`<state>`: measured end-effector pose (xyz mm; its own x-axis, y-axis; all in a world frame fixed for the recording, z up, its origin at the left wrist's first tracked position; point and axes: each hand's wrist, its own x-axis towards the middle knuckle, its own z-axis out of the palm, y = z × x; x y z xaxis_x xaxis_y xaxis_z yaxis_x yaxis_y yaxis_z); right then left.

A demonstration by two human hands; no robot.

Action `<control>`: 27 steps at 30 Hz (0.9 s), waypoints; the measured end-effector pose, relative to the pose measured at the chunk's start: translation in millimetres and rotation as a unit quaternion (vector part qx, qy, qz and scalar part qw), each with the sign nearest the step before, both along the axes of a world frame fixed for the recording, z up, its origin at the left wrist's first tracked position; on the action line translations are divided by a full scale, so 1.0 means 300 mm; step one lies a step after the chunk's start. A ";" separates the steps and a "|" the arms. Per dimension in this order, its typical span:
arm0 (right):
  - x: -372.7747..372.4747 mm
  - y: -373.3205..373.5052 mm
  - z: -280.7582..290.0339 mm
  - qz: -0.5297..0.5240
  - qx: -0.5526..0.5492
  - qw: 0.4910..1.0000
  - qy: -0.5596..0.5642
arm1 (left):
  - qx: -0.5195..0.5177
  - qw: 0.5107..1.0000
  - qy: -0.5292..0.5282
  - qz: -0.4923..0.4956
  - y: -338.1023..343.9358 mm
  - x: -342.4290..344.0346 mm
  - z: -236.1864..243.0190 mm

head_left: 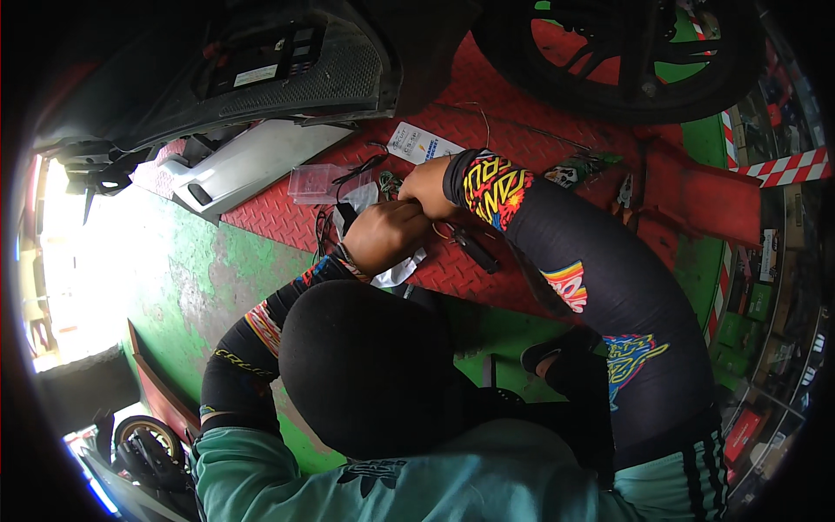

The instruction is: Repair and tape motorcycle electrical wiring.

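Observation:
My left hand (383, 235) and my right hand (428, 188) meet above the red checkered metal platform (452, 283). Both have their fingers closed and pinched close together. Whatever lies between the fingertips is hidden by the hands, though thin wires show beside them. Just right of my left hand lies a dark slim object (475, 252), its kind unclear. White plastic wrapping (398, 273) sticks out under my left hand. Beyond the hands rest a clear plastic case (315, 184), a black cable (362, 166) and a white printed card (424, 143).
A motorcycle's dark body panel (348, 83) and white fairing (261, 161) stand at the far left. A black wheel (631, 109) is at the far right. Small loose parts (578, 170) lie on the platform near my right forearm. Stocked shelves (765, 287) line the right side.

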<state>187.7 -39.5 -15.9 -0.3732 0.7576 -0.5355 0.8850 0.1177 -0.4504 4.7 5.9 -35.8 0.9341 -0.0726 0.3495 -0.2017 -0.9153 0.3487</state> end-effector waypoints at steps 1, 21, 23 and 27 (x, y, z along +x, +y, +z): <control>0.006 0.001 -0.003 0.001 0.000 1.000 0.024 | 0.000 1.000 0.001 -0.001 0.000 0.000 0.001; 0.060 -0.015 -0.020 -0.096 -0.090 0.979 0.156 | 0.023 1.000 -0.004 0.000 0.006 -0.020 -0.006; 0.059 -0.007 0.002 -0.109 -0.061 0.981 0.150 | 0.022 1.000 0.001 0.009 0.010 -0.025 -0.004; 0.088 -0.016 -0.019 -0.111 -0.034 0.984 0.135 | 0.022 1.000 -0.001 0.020 -0.005 -0.015 0.016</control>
